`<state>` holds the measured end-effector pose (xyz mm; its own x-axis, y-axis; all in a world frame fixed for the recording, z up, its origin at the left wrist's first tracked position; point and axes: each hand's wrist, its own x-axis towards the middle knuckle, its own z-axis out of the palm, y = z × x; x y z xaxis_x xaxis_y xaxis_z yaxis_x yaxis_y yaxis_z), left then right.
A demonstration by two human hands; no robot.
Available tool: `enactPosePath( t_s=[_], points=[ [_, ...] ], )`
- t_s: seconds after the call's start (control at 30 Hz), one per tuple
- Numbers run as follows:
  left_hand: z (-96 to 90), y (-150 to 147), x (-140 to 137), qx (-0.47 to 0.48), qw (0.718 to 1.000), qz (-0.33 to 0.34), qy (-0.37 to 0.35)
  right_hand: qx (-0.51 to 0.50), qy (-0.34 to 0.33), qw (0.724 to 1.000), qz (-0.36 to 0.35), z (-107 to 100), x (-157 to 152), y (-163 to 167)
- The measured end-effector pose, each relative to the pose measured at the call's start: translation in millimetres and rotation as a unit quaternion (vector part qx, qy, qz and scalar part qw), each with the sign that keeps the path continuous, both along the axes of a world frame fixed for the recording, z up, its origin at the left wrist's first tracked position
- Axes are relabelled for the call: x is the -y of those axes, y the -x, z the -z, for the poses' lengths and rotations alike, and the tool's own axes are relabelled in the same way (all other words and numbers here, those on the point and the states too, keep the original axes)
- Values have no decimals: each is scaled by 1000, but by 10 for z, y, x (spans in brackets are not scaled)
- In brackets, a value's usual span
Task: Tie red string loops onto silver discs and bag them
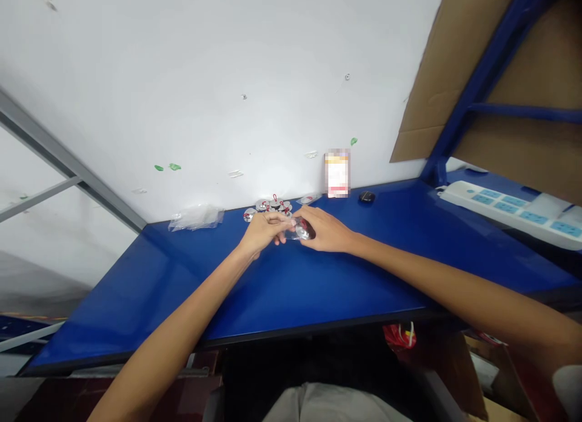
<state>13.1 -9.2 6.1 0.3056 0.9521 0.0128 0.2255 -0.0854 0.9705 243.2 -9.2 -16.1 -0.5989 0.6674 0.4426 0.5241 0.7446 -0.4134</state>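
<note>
nearest, the lap (336, 404), then the bench (273, 301) w/ both forearms reaching in over its front edge. disc (302, 230) is btwn the hands, over the bench, in what looks like a clear bag (291, 234). it's round, so no real long axis; the bag runs abt l–r. r hand (328, 229) is nearer the disc: thumb & fingers curl round its r side, palm in, forearm coming from lower r. l hand (264, 230) pinches the bag's l end, fingertips close tog, wrist angled up from lower l. can't tell if bag touches bench. just behind: pile (262, 205) of discs w/ red loops. farther l, spare bags (196, 217); r, phone (337, 174) upright by the wall (273, 76), black case (366, 196) beside it.
</note>
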Motion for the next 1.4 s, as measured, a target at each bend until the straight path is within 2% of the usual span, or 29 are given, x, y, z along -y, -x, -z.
enactPosePath(
  t_s=[0.17,0.23,0.37,0.47,0.53,0.6,0.63,0.7,0.8,0.87,0.93,1.0,1.07,1.1,1.17,1.27,1.4],
  points=[
    [-31,12,19,-8,997,77,27,-34,23,999,5,16,-18,-5],
    [-75,19,24,4,997,80,21,-66,45,997,10,27,-40,-15],
    [-180,114,-56,8,999,30,-34,-123,121,985,16,69,-122,-48],
    [-230,354,-240,-71,991,-34,-110,-157,197,968,4,118,-198,-72],
    [-233,597,-399,-185,962,-93,-178,-179,239,955,-8,146,-230,-79],
    [-208,861,-552,-333,905,-129,-233,-193,273,942,-20,166,-237,-79],
    [-186,982,-618,-377,886,-128,-238,-196,285,938,-26,174,-235,-77],
    [-129,1172,-721,-415,875,-94,-229,-194,294,935,-39,192,-225,-76],
    [-41,1274,-797,-436,873,-47,-214,-166,264,948,-57,228,-227,-79],
    [-3,1216,-792,-443,867,-29,-226,-157,248,953,-71,246,-241,-78],
    [3,1067,-731,-423,870,-28,-250,-189,273,938,-96,239,-252,-67],
    [-21,847,-604,-358,896,-24,-263,-246,345,895,-135,198,-240,-46],
    [-61,592,-421,-260,935,27,-240,-280,431,838,-182,129,-194,-21],
    [-82,466,-318,-213,946,67,-237,-282,467,812,-206,91,-159,-10],
    [-114,244,-123,-154,952,127,-234,-276,503,783,-240,26,-80,7],
    [-118,37,60,-143,948,147,-245,-290,507,776,-238,-12,14,28],
    [-52,-38,64,-102,951,83,-278,-299,507,767,-255,35,24,60]
  ],
)
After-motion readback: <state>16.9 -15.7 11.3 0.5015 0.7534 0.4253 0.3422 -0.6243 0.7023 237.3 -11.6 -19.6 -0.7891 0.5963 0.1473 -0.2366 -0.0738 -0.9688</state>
